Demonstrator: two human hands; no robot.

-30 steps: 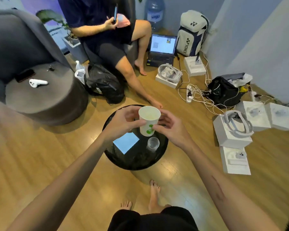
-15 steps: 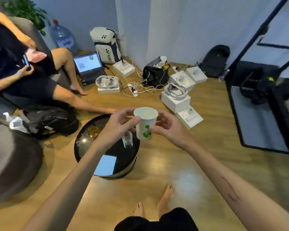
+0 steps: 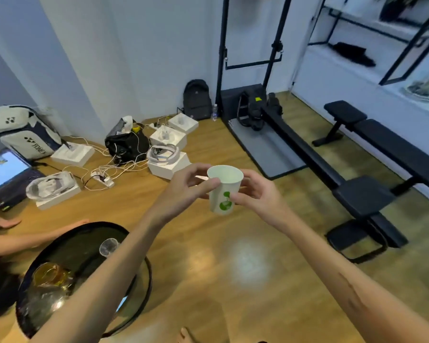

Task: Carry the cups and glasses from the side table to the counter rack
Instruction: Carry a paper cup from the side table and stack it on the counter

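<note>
Between the two hands, raised in front of the chest, sits the white paper cup (image 3: 224, 189) with a green leaf print on its side; the left hand (image 3: 186, 191) pinches it near the rim with thumb and fingers, and the right hand (image 3: 255, 194) curls round its far side, so both are grasping it. Half a second ago the cup hung just above the round black tabletop (image 3: 144, 273); now that tabletop lies down and to the left of the left hand, partly under the left forearm, and open wooden floor (image 3: 233, 280) lies beneath the cup. The view has swung right, bringing a black weight bench (image 3: 382, 137) and a dark metal frame (image 3: 248, 63) into sight beyond the right hand. I judge the carry toward the counter rack has begun, though no rack is plainly visible. Behind on the tabletop wait a small clear glass (image 3: 108, 246) and an amber glass (image 3: 51, 276), so more trips look needed. Far left of the left hand a white sports bag (image 3: 22, 132) reads YONEX down its side. An open laptop (image 3: 5, 172) glows below it, its screen too small to read
</note>
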